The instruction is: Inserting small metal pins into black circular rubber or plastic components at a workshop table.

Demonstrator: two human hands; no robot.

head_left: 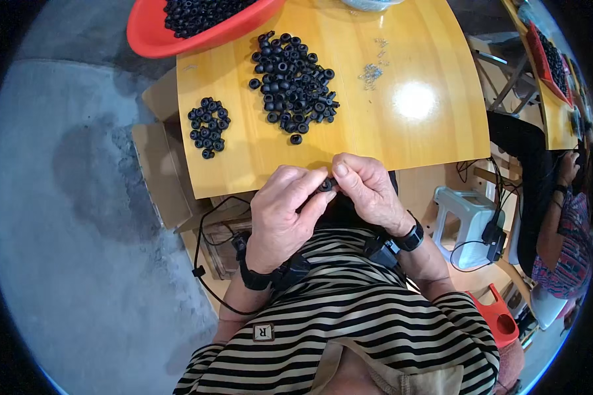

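I see both hands meeting near the center of the frame, just below the front edge of the yellow table [435, 141]. The left hand [286, 207] comes up from the lower left, wrist raised, its back turned toward my camera and its knuckles bent. Its thumb and forefinger pinch a small black part [326, 185], which sits between the two hands with a round opening facing up at me.

The right hand [369, 191] slants in from the lower right, its thumb pointing up and left toward the same part. Its forefinger and other fingers curl underneath, fingertips drawn in close at the part's right side; I cannot tell from here whether they grip it or only touch it. Dark bands circle both wrists, and the forearms angle inward over the striped shirt [349, 296].

Above the hands, I have a large pile of black parts [296, 85] at the upper center and a smaller cluster [209, 125] to its left. A red basin [151, 36] stands at the upper left, and small clear pieces [371, 74] lie right of the big pile.
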